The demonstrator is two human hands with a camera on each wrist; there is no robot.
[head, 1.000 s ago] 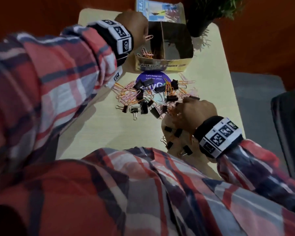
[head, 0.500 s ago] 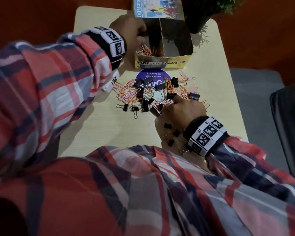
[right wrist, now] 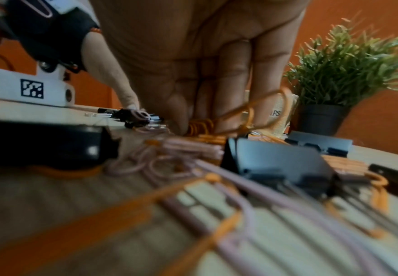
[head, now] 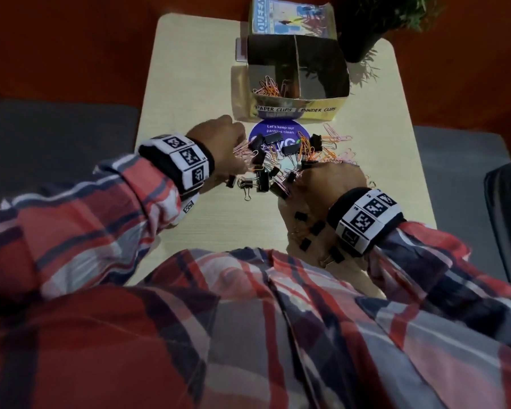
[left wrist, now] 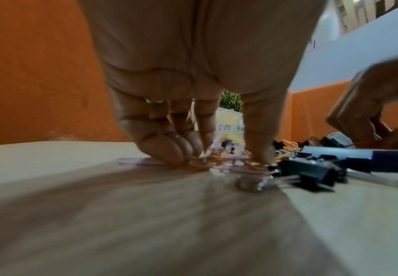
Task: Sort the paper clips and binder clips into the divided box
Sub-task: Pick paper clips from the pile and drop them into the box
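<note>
Tabletop: pale wood-grain tabletop [head: 189, 84] with rounded far corners, filling the middle of the head view.
Room: orange-red wall behind; grey flooring at the left and right edges of the frame.
Plant: potted green plant [head: 363, 31] at the upper right, just beside the box.
Box: open cardboard box [head: 295, 109] in the upper middle, split by 1 divider into 2 compartments, labelled "PAPER CLIPS" on the left and "BINDER CLIPS" on the right.
Left compartment: a small heap of orange and pink paper clips [head: 270, 87].
Right compartment: dark inside; contents cannot be told.
Sticker: round purple sticker [head: 278, 131] just below the box, partly under the pile.
Pile: black binder clips [head: 263, 180] mixed with orange and pink paper clips, middle of the frame, between the hands.
Left hand: left hand [head: 219, 143] at the pile's left edge, fingertips [left wrist: 169, 151] and thumb curled down onto pink paper clips; whether it pinches them I cannot tell.
Right hand: right hand [head: 328, 184] at the pile's lower right, fingers [right wrist: 228, 93] bent down among orange clips; its grip cannot be told.
</note>
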